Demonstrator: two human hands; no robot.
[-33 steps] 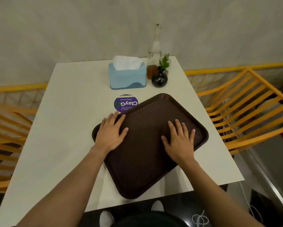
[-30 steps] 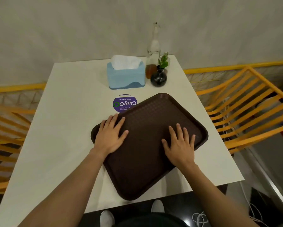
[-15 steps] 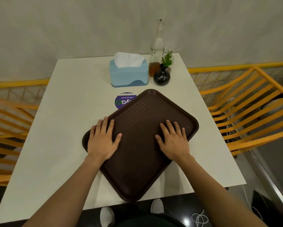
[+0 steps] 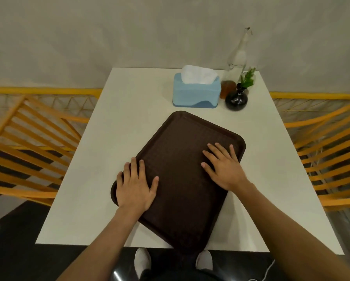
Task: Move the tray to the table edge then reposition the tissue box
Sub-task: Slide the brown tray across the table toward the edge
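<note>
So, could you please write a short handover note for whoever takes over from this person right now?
Left hand: flat, palm down on the tray's left corner.
Right hand: flat on its right side.
Brown tray: skewed on the white table, near corner just past the near edge.
Tissue box: at the far side, beside the bottle and vase, untouched.
Left: settle the tray, then reposition the box.
</note>
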